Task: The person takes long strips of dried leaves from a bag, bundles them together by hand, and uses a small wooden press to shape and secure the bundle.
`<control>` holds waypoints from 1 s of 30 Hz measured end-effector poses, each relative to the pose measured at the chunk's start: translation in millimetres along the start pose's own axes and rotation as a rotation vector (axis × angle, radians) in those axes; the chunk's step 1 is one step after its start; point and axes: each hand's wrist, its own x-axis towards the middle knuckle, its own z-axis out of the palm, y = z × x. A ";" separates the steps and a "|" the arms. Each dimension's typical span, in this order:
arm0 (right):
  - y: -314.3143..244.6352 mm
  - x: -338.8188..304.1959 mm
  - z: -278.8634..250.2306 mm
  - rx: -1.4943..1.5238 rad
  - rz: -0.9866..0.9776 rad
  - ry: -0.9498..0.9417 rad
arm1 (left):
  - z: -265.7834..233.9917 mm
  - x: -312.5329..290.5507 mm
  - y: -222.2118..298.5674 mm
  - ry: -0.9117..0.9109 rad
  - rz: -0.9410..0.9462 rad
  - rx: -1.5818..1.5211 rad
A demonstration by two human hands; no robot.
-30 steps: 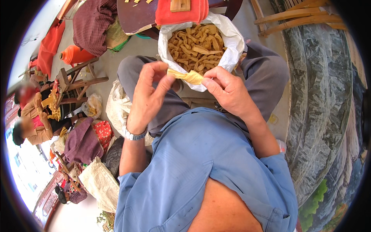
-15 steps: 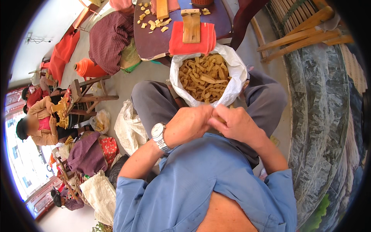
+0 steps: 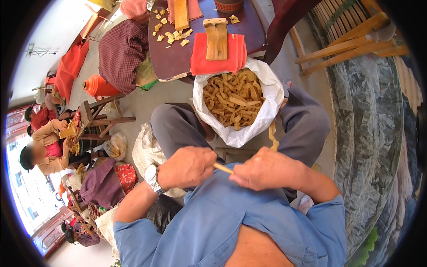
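A thin, pale yellow-brown dried strip (image 3: 223, 168) is stretched between my two hands in front of my blue shirt. My left hand (image 3: 189, 167), below a silver wristwatch, is closed on one end. On the other side my right hand (image 3: 267, 169) grips the same strip. A curled, flattened length (image 3: 273, 137) of similar colour sticks out beyond my right fingers; whether it belongs to the same strip is hidden. Between my knees stands a white sack (image 3: 237, 140) with its rim folded open, filled with similar brown dried strips (image 3: 233, 99).
Beyond the sack, a dark red table (image 3: 171, 58) holds a red cloth (image 3: 204, 65), a wooden block (image 3: 217, 41), yellow chips (image 3: 171, 37) and a basket (image 3: 229, 5). At left are a wooden bench (image 3: 104, 116), a seated person (image 3: 52, 149) and a pale crumpled sack (image 3: 147, 144).
My hands have drawn apart and moved nearer my body, exposing the strip between them. A curled length now shows past my right hand.
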 end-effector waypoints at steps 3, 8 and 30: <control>34.9 16.3 -17.2 -0.056 0.080 0.107 | -13.3 22.6 -23.7 0.134 -0.075 -0.119; 95.4 58.3 -57.2 -0.207 0.174 0.358 | -60.2 64.2 -53.3 0.422 -0.090 -0.474; 169.6 83.2 -54.8 -0.059 0.337 0.550 | -50.8 123.8 -113.5 0.853 -0.298 -0.134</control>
